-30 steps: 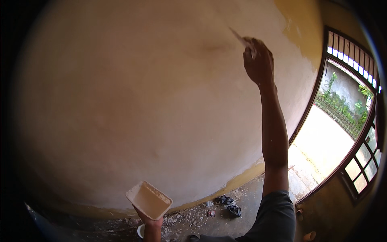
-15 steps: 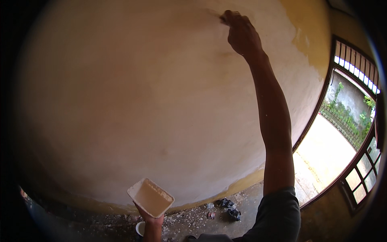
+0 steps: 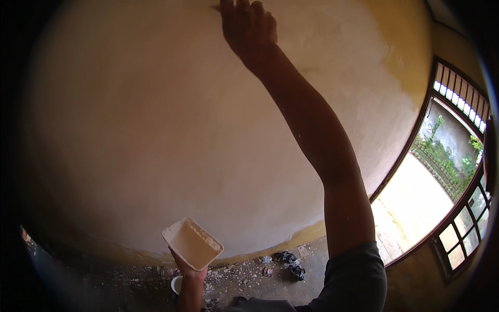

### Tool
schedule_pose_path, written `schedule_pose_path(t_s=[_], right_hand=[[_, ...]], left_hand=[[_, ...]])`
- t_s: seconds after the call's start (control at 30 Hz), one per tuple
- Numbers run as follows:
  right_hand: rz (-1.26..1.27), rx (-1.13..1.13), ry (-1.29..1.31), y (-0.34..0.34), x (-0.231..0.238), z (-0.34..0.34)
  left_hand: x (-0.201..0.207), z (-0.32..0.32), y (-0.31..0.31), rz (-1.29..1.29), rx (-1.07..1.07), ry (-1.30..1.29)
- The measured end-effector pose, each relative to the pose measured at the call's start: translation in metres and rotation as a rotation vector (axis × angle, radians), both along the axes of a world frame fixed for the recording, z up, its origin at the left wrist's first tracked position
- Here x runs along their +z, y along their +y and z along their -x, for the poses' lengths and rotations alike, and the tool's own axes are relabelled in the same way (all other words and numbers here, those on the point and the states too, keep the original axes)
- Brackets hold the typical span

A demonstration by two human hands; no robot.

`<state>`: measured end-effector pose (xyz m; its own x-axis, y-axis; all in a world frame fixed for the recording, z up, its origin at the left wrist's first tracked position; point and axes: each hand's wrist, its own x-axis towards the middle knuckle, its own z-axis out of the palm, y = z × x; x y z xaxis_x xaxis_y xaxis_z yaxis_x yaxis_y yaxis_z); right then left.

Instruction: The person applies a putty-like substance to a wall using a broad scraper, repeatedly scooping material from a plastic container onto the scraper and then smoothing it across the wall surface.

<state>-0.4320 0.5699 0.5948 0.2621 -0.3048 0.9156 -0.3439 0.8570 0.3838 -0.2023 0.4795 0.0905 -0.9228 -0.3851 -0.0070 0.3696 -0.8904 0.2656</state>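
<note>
My left hand grips a pale rectangular plastic tub from below, low in front of the wall. The tub tilts, and cream-coloured paste lies in it, with residue along its inner side. High up, my right hand is closed at the top edge of the view, the arm stretched out across the wall. A small dark tip of what it holds pokes out on its left; most of that thing is hidden. Whitish coating covers most of the wall, and yellow paint shows at the upper right.
Crumbled debris is scattered over the floor below the wall. Black plastic scraps lie there too. A white round container stands beside my left forearm. To the right, a doorway opens onto bright ground, next to a paned frame.
My right hand has swept left and slightly upward across the wall. My left hand and the tub have shifted a little up in the view.
</note>
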Motion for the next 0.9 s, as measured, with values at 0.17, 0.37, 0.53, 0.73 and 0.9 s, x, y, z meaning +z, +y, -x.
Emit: schedule_pose_path(t_s=[0.17,0.37,0.53,0.73,0.9], right_hand=[[-0.344,0.578,-1.121,-0.020,-0.184,-0.116],[-0.160,0.834,-1.801,-0.014,-0.338,-0.140],[-0.384,0.308,-1.611,-0.038,-0.365,-0.173],[-0.455,0.241,-1.556,-0.041,-0.394,-0.170],[-0.445,0.276,-1.616,-0.047,-0.402,-0.177]], left_hand=[[0.009,-0.005,-0.014,-0.052,0.005,-0.067],[0.008,-0.010,-0.013,-0.154,-0.122,-0.062],[-0.004,-0.018,-0.025,-0.139,-0.119,-0.091],[-0.007,-0.016,-0.026,-0.119,-0.130,-0.129],[-0.006,-0.017,-0.027,-0.130,-0.089,-0.202]])
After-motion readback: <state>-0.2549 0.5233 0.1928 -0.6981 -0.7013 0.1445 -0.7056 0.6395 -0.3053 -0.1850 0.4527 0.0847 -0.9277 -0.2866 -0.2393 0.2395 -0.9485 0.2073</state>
